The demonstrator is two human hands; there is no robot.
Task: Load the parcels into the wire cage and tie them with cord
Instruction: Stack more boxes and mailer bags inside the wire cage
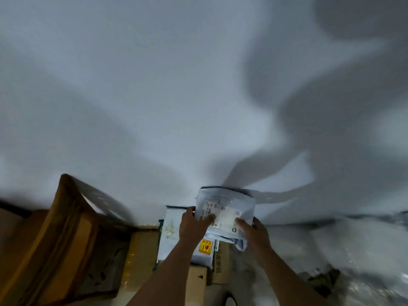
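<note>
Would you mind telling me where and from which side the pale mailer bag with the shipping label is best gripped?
Probably by its two side edges, one from each side, as now: the left hand pinches the left edge and the right hand the right edge of the mailer bag. It is flat and soft, with its lower corner drooping, so a two-sided grip should keep it spread and the label facing up.

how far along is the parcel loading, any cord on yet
Done: several parcels already lie stacked below, among them a pale bag with an orange sticker and cardboard boxes. In hand: the left hand and right hand hold a pale mailer bag over the stack. Left: no cord shows, so tying looks undone. The wire cage itself isn't discernible.
</note>
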